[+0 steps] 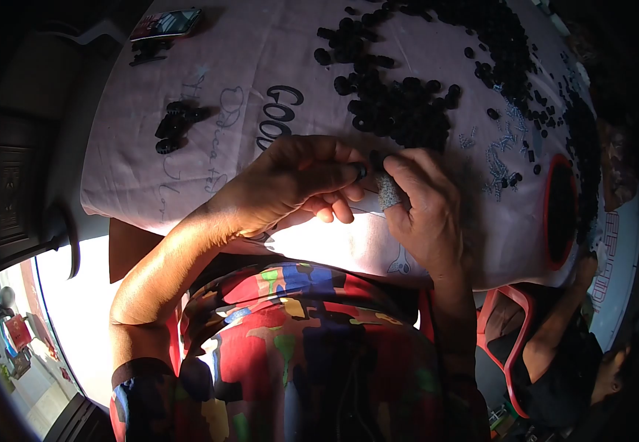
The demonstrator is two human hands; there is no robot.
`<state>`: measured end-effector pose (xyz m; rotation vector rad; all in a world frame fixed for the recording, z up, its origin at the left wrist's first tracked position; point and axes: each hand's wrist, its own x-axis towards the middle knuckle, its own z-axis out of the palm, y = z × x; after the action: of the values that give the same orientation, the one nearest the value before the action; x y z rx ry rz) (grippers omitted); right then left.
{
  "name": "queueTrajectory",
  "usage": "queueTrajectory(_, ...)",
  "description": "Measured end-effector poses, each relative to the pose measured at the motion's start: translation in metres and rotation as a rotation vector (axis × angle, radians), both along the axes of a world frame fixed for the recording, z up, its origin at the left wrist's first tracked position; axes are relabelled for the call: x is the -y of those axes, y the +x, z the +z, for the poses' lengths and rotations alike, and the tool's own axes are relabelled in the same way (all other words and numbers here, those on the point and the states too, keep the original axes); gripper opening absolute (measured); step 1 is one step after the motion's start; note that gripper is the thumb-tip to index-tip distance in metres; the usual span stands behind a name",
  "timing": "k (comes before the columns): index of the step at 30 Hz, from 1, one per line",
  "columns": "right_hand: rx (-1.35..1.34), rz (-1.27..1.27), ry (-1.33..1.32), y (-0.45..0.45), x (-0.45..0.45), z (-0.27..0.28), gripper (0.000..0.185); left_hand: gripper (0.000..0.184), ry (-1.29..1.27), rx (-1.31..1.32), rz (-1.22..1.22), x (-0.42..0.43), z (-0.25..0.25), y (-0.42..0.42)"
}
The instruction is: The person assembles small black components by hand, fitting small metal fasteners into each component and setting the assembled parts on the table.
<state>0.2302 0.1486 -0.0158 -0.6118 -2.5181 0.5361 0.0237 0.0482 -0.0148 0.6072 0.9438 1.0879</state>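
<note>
My left hand (294, 180) is pinched on a small black ring-like part (359, 172) between thumb and forefinger; its other fingers are loosely bent. Close beside it, my right hand (426, 206) pinches another small dark piece (378, 158) at its fingertips. I cannot tell whether the two pieces touch. A grey wrapping (388, 190) covers one finger of the right hand. Just beyond the hands lies a heap of small black plastic parts (400, 110). A separate small cluster of black parts (178, 127) rests on the cloth to the left.
The printed tablecloth (260, 59) carries a phone (166, 25) at the far left. Small silvery screws (500, 158) and more black parts (493, 37) spread across the right side. A red-rimmed round container (550, 214) stands there too. Another person's arm (555, 324) shows near a red chair (526, 353).
</note>
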Motion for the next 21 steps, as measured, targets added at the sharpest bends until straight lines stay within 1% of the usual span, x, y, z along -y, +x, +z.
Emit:
queueTrajectory(9, 0.022, -0.003, -0.024, -0.0003, -0.0021, 0.0031, 0.043, 0.025, 0.013, 0.049, 0.014, -0.0003, -0.0039, 0.0006)
queueTrajectory(12, -0.001, -0.017, -0.027, -0.0004, -0.0016, 0.0021, 0.036, 0.024, 0.028, 0.047, 0.011, -0.0005, -0.0042, 0.0008)
queueTrajectory(15, -0.012, 0.005, -0.027, -0.0003, -0.0025, 0.0021, 0.035, 0.024, 0.026, 0.041, 0.013, -0.0008, -0.0038, 0.0007)
queueTrajectory(18, -0.015, 0.012, -0.002, -0.0011, -0.0026, 0.0017, 0.042, 0.024, 0.028, 0.028, 0.006, -0.0014, -0.004, 0.0003)
queueTrajectory(21, -0.019, -0.002, 0.024, -0.0021, -0.0035, -0.0029, 0.04, 0.025, 0.017, -0.002, 0.004, -0.0014, -0.0015, 0.001)
